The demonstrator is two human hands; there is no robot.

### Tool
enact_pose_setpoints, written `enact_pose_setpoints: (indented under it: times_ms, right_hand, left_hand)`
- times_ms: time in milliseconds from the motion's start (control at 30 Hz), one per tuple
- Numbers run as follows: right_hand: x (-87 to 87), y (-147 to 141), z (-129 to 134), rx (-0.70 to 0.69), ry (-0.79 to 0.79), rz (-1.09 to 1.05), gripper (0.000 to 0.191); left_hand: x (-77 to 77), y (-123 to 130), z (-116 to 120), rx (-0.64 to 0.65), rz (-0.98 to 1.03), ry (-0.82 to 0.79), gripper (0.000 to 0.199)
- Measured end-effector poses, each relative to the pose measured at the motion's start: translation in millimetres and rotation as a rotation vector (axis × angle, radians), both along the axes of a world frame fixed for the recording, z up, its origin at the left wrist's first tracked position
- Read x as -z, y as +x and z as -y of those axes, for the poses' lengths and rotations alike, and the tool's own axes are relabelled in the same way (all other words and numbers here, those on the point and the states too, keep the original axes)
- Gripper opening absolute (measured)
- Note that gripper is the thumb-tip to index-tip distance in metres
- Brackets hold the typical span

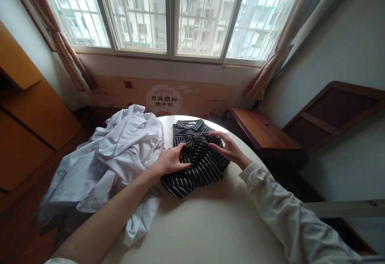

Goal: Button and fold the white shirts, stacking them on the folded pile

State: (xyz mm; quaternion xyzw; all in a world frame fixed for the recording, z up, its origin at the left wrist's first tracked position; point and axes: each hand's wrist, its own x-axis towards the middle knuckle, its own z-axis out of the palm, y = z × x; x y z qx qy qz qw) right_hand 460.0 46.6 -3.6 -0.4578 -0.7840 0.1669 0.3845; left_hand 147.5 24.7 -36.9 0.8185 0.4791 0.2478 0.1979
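A black shirt with white stripes [207,172] lies bunched and partly folded on a round white table [192,224], its collar at the far side. My left hand [173,160] rests on the shirt's left side, thumb and fingers spread apart. On the right side, my right hand [227,147] curves over the cloth, with a gap between thumb and fingers. Neither hand visibly pinches the fabric, though some fingertips are hidden against it. Left of the shirt is a heap of crumpled white cloth [120,148], close to my left forearm.
The white heap hangs over the table's left edge. A wooden bench or low table [264,129] stands beyond the right edge. Behind is a printed box panel [207,91] under the barred window [198,19]. Orange cabinets [27,136] stand at left.
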Motion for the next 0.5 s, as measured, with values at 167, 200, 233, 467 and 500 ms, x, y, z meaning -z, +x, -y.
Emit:
enact_pose_setpoints:
  times_ms: [167,200,233,467,500]
  right_hand:
    - [7.0,-21.1,8.3,-0.136,-0.065,0.249,0.032]
    - [6.8,-19.5,8.2,-0.150,-0.095,0.229,0.024]
    - [5.2,-16.2,8.1,-0.168,-0.132,0.192,0.021]
    - [-14.8,28.3,19.4,-0.167,-0.363,0.004,0.032]
    - [-13.8,34.0,22.8,-0.134,-0.372,-0.013,0.036]
  left_hand:
    - [-8.3,-3.5,2.2,0.042,-0.090,-0.044,0.065]
    - [-10.6,-5.0,1.3,0.036,-0.097,-0.037,0.056]
    - [-12.7,-6.8,0.1,0.025,-0.109,-0.024,0.047]
    - [-26.2,-26.2,-8.7,-0.073,-0.372,-0.016,0.051]
    - [-30.4,-28.6,-8.1,-0.047,-0.402,-0.027,0.048]
